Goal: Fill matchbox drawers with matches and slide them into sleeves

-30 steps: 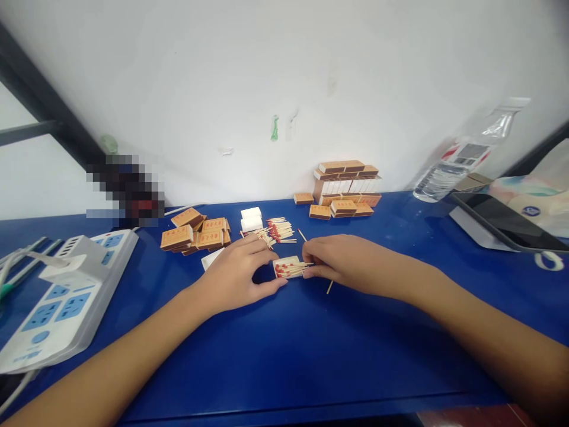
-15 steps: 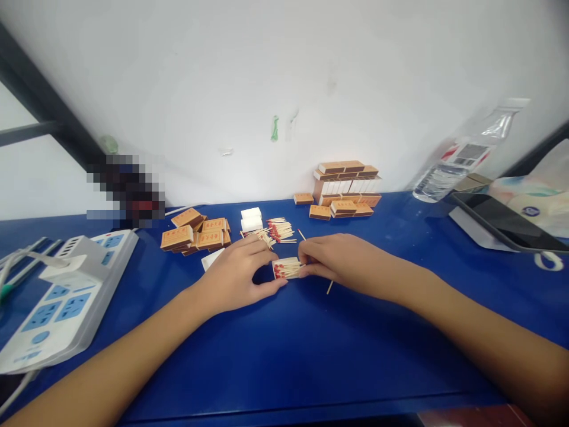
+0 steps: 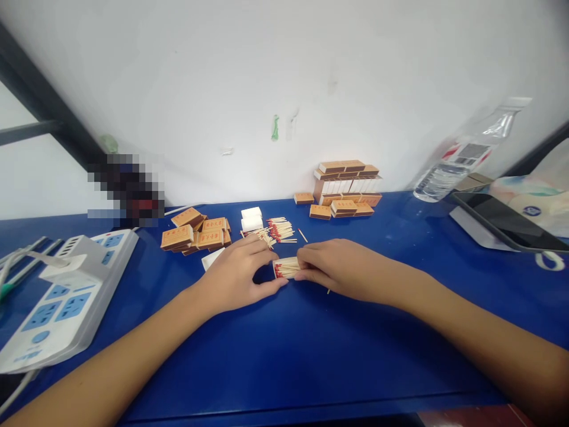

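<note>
A small open matchbox tray (image 3: 280,261) lies on the blue table, filled with red-tipped matches (image 3: 288,270). My left hand (image 3: 242,270) steadies its left end, the thumb at the near side and the fingers at the far side. At the tray's right end, my right hand (image 3: 320,264) has thumb and fingers pinched on the plain ends of the matches; its fingertips partly cover them. Beyond the tray lies a heap of loose matches (image 3: 281,231). One single match (image 3: 303,235) lies just past my right hand, and another pokes out from under it.
Closed matchboxes (image 3: 211,237) are piled at the left. More stand in a stack (image 3: 349,184) by the wall. White trays (image 3: 252,220) lie behind my left hand. A power strip (image 3: 66,302) is far left; a water bottle (image 3: 471,151) and phone (image 3: 511,219) are at the right.
My right hand has shifted slightly left and lower over the tray's right end, covering more of it. My left hand and the tray stay in place.
</note>
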A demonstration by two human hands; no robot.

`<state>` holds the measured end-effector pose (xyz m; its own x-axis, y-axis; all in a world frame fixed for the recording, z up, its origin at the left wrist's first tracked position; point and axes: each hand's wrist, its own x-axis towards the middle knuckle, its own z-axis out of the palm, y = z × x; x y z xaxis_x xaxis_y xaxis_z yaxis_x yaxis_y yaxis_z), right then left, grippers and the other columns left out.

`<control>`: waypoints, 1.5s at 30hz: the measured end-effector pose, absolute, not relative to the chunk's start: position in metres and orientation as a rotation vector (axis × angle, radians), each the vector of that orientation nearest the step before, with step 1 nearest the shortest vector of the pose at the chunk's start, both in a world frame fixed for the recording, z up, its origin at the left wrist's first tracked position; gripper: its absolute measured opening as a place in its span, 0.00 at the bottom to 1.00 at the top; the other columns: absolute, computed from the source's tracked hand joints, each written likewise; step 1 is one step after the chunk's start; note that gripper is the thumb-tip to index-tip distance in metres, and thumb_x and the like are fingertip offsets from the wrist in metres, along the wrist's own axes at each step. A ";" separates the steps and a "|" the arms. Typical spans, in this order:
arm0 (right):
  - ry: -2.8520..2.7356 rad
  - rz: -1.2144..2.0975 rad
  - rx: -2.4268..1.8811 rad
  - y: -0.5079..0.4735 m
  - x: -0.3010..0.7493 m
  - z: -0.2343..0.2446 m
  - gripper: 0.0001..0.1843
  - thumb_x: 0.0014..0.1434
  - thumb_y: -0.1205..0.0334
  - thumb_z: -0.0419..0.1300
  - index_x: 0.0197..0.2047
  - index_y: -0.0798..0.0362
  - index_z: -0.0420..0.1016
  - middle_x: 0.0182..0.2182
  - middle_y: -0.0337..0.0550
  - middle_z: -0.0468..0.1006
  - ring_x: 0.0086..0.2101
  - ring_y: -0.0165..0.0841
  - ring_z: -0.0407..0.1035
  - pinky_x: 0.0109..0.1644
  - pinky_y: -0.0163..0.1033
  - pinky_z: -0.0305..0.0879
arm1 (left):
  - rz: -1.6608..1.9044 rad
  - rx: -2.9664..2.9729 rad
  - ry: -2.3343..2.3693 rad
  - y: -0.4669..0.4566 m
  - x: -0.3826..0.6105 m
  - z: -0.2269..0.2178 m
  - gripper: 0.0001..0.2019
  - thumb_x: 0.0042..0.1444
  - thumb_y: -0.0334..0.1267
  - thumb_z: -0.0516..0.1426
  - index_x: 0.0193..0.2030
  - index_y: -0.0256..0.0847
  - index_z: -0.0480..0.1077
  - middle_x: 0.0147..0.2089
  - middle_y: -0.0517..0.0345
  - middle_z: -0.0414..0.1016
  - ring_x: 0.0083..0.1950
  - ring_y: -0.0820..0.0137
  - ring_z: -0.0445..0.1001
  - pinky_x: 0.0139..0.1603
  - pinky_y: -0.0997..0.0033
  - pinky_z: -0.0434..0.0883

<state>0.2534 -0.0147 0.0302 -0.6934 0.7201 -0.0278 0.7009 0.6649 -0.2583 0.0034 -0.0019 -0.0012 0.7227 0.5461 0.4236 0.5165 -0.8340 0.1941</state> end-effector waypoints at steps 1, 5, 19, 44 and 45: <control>-2.791 0.386 -1.190 -0.015 0.253 0.030 0.19 0.75 0.51 0.53 0.35 0.51 0.69 0.36 0.43 0.80 0.29 0.33 0.69 0.34 0.39 0.55 | 0.733 2.858 0.882 -0.002 0.004 -0.001 0.13 0.65 0.47 0.63 0.44 0.38 0.78 0.39 0.52 0.79 0.44 0.60 0.77 0.53 0.54 0.76; -2.782 0.367 -1.177 -0.015 0.253 0.030 0.17 0.76 0.52 0.52 0.36 0.51 0.69 0.36 0.43 0.80 0.30 0.33 0.69 0.34 0.39 0.55 | 0.730 2.862 0.881 -0.001 0.004 0.000 0.12 0.65 0.46 0.63 0.44 0.38 0.78 0.39 0.52 0.79 0.44 0.60 0.77 0.53 0.54 0.75; -2.699 0.280 -1.243 -0.013 0.252 0.026 0.12 0.73 0.58 0.57 0.37 0.51 0.68 0.35 0.41 0.79 0.29 0.32 0.67 0.34 0.38 0.51 | 0.751 2.868 0.865 -0.001 0.003 -0.001 0.14 0.64 0.47 0.63 0.44 0.36 0.78 0.38 0.51 0.79 0.43 0.61 0.77 0.52 0.55 0.75; -2.692 0.240 -1.179 -0.011 0.252 0.021 0.06 0.73 0.63 0.57 0.41 0.53 0.70 0.41 0.43 0.79 0.33 0.32 0.70 0.36 0.39 0.58 | 0.754 2.868 0.871 -0.002 0.003 -0.001 0.14 0.64 0.47 0.63 0.44 0.36 0.78 0.38 0.52 0.78 0.43 0.60 0.77 0.51 0.56 0.76; -2.697 0.244 -1.191 -0.011 0.252 0.022 0.06 0.73 0.63 0.57 0.41 0.53 0.70 0.41 0.43 0.79 0.33 0.32 0.70 0.36 0.38 0.59 | 0.754 2.866 0.872 -0.002 0.003 -0.001 0.13 0.64 0.46 0.63 0.44 0.36 0.78 0.38 0.52 0.78 0.43 0.60 0.77 0.51 0.56 0.76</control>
<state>0.2516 -0.0110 0.0221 -0.6619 0.7429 0.0999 0.7130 0.6651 -0.2222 0.0030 -0.0022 -0.0005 0.7217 0.5362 0.4377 0.5106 -0.8394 0.1864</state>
